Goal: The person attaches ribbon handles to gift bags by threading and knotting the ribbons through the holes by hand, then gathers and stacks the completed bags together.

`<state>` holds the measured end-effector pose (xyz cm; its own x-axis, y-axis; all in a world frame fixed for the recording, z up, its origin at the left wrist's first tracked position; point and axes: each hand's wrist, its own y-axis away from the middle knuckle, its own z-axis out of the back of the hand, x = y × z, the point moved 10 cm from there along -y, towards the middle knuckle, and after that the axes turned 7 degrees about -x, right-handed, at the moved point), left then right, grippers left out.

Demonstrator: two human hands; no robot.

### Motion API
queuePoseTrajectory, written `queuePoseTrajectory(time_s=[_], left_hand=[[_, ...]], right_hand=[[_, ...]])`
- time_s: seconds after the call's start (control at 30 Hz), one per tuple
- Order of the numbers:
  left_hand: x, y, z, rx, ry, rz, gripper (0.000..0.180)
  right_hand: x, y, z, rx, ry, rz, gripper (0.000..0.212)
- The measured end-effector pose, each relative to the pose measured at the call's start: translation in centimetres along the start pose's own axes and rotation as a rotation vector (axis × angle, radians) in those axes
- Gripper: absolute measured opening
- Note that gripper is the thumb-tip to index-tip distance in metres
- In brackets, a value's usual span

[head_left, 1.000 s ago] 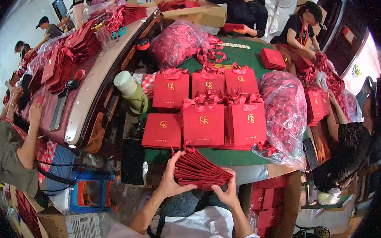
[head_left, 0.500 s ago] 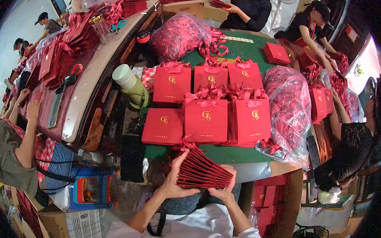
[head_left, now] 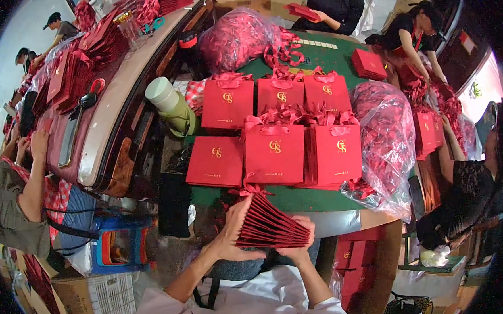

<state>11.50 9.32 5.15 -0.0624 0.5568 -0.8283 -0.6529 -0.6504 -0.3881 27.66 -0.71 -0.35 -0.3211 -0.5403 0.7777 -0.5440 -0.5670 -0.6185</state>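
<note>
Between my two hands is a fanned stack of flat red paper gift bags (head_left: 272,227), held in front of me at the table's near edge. My left hand (head_left: 232,232) grips the stack's left side, thumb below and fingers along the side. Around its right end my right hand (head_left: 298,241) is closed. Red ribbon (head_left: 250,188) shows at the stack's top. Just beyond, piles of red gift bags (head_left: 274,156) with ribbon handles and gold print lie in two rows on the green table (head_left: 282,197).
Plastic sacks of red ribbon stand right (head_left: 384,138) and behind (head_left: 240,41) the piles. A green bottle (head_left: 172,107) stands left. An open carton (head_left: 376,264) with red bags sits below the table, right. Blue stools (head_left: 119,243) are at left. Several co-workers surround the tables.
My hands and the held stack stay almost in place. The view has shifted slightly. The co-worker at the back holds a red bag farther from the body's middle.
</note>
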Motion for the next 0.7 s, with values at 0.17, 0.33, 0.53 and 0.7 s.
queuePoseTrajectory(time_s=[0.17, 0.33, 0.53, 0.7], left_hand=[[-0.3, 0.2, 1.1, -0.075, 0.077, 0.011, 0.114], [-0.1, -0.5, 1.3, -0.131, 0.081, 0.084, 0.087], [0.2, 0.1, 0.9, -0.079, 0.087, 0.17, 0.077], [1.0, 0.3, 1.6, -0.056, 0.149, 0.157, 0.09]], right_hand=[[-0.1, -0.1, -0.1, 0.004, -0.036, -0.027, 0.08], [0.2, -0.3, -0.4, -0.012, 0.001, 0.013, 0.079], [0.1, 0.3, -0.2, -0.02, 0.034, 0.083, 0.082], [0.5, -0.1, -0.4, -0.023, 0.007, 0.073, 0.083]])
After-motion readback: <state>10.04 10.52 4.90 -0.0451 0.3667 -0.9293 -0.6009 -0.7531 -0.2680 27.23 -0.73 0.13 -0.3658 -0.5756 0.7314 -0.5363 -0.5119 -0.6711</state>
